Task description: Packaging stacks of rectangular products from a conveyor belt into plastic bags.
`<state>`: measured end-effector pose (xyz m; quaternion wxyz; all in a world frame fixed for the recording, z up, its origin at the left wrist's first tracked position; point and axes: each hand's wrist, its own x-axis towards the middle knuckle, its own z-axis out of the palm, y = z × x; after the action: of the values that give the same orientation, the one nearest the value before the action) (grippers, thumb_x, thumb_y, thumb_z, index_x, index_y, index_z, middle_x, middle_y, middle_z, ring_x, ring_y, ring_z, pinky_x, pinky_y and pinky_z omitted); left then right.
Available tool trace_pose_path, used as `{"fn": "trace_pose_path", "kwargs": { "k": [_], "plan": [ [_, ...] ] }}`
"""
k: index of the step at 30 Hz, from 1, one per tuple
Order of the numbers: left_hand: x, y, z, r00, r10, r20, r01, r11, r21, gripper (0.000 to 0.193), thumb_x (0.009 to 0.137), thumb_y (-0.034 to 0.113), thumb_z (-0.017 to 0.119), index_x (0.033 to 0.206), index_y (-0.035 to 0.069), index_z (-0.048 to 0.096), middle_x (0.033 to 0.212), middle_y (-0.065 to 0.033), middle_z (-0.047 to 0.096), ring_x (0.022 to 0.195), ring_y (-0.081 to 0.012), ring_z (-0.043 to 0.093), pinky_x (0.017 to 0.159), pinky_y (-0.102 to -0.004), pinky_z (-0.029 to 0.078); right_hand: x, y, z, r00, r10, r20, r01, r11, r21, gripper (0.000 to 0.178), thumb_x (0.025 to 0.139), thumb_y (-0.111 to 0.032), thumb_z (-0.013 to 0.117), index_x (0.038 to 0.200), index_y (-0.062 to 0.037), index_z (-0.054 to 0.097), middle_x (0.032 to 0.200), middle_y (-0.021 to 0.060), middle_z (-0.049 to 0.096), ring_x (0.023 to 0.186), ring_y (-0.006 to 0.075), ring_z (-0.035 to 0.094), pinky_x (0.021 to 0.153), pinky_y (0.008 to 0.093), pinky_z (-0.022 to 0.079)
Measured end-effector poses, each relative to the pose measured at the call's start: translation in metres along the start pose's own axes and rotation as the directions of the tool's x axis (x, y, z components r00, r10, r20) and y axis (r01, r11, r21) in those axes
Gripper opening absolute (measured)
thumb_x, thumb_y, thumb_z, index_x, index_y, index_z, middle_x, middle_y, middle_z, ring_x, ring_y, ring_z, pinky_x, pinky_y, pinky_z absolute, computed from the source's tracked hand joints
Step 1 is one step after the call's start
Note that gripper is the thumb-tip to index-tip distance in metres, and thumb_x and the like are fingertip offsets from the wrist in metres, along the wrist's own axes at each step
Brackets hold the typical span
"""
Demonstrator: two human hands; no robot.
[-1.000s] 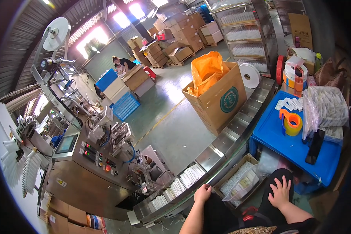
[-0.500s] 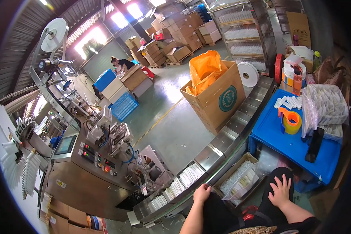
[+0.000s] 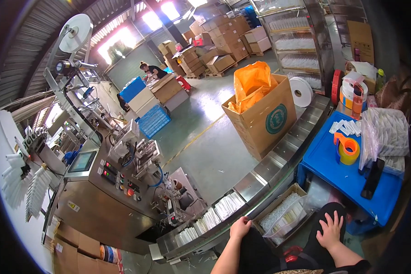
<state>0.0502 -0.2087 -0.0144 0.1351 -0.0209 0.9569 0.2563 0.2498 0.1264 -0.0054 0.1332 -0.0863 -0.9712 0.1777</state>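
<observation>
My left hand [image 3: 239, 227] rests at my left knee, beside the conveyor's near edge. Its fingers are curled in and nothing shows in them. My right hand [image 3: 330, 231] lies on my dark-clothed right knee with its fingers spread, holding nothing. Just past my left hand, rows of thin white packets [image 3: 228, 205] stand in the sections of the metal conveyor [image 3: 250, 187]. Between my knees and the conveyor sits an open carton [image 3: 302, 188] filled with small white pieces and a clear plastic bin [image 3: 287, 218].
At right, a blue table [image 3: 326, 150] carries an orange tape dispenser [image 3: 347, 148], a black phone [image 3: 372, 179] and bagged white packets [image 3: 386, 132]. A tall carton [image 3: 265, 125] with an orange liner stands behind the conveyor. A steel machine [image 3: 105, 205] fills the left. Another person [image 3: 153, 72] works far back.
The whole view has shifted slightly, so the surroundings sit further right and a little lower. Both hands stay in nearly the same place and pose.
</observation>
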Motion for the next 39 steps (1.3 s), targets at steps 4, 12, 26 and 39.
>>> {"fn": "trace_pose_path", "kwargs": {
  "k": [4,12,26,39],
  "plan": [
    [0.001,-0.003,0.002,1.0,-0.007,0.003,0.007,1.0,0.004,0.041,0.078,0.037,0.059,0.111,0.011,0.059,0.097,-0.0069,0.066,0.092,-0.0218,0.062,0.081,-0.0324,0.048,0.0,-0.001,0.001,1.0,0.011,0.011,-0.011,1.0,0.005,0.042,0.062,-0.024,0.065,0.1,-0.0076,0.062,0.127,0.0133,0.041,0.128,0.0419,0.021,0.102,0.0627,0.01],
    [0.001,-0.002,0.004,0.999,0.034,-0.006,-0.034,0.999,0.0,0.041,0.079,0.039,0.056,0.109,0.012,0.059,0.097,-0.0076,0.066,0.091,-0.0258,0.062,0.078,-0.0364,0.048,0.001,0.002,0.003,1.0,0.011,0.013,-0.011,1.0,0.004,0.041,0.062,-0.024,0.065,0.1,-0.0074,0.062,0.127,0.0136,0.041,0.128,0.0422,0.021,0.102,0.063,0.01],
    [0.005,0.003,0.006,0.999,0.041,0.006,-0.041,0.999,-0.005,0.04,0.079,0.037,0.059,0.109,0.011,0.06,0.096,-0.0082,0.066,0.091,-0.0229,0.063,0.079,-0.0327,0.048,-0.002,0.001,0.002,0.999,0.035,-0.009,-0.036,0.998,-0.048,0.043,0.061,-0.024,0.067,0.101,-0.0069,0.062,0.126,0.0141,0.041,0.128,0.0405,0.021,0.102,0.0612,0.012],
    [-0.009,-0.002,-0.009,0.975,0.197,-0.105,-0.196,0.98,0.023,0.04,0.081,0.039,0.058,0.106,0.008,0.062,0.098,-0.0123,0.065,0.093,-0.0261,0.062,0.081,-0.0363,0.047,0.009,-0.006,-0.011,0.998,-0.04,0.043,0.045,0.989,-0.141,0.04,0.073,-0.036,0.059,0.109,-0.0189,0.06,0.129,0.0041,0.044,0.122,0.0339,0.031,0.092,0.0632,0.025]
  ]
}}
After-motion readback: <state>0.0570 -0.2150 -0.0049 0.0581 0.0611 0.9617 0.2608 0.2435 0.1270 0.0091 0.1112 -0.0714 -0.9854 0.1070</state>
